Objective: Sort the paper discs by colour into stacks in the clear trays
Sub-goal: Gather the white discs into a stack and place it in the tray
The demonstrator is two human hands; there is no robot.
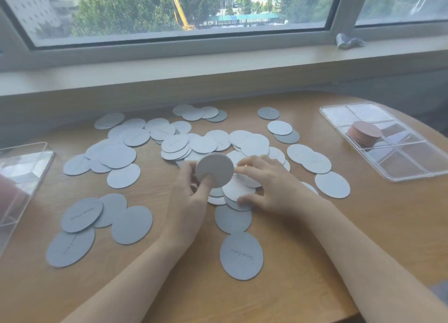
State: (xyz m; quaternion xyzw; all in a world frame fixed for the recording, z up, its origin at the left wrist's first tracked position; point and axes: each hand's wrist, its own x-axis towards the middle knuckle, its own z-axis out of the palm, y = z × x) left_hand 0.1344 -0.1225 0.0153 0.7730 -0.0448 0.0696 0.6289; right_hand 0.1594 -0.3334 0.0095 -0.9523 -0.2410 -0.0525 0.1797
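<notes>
Head view. Table (303,262) strewn with loose grey discs (123,176). Left hand (191,201) lifts a small stack of grey discs (214,170), fingers curled under it, thumb pressed on its face. Right hand (264,184) rests beside it, fingers relaxed, fingertips on discs lying flat. Clear tray (392,167) far right holds a brown stack (364,133); second clear tray (21,177) at left edge.

A brown wooden table (278,286) sits by a big window (179,9) (trees and buildings outside), with daylight coming in.
</notes>
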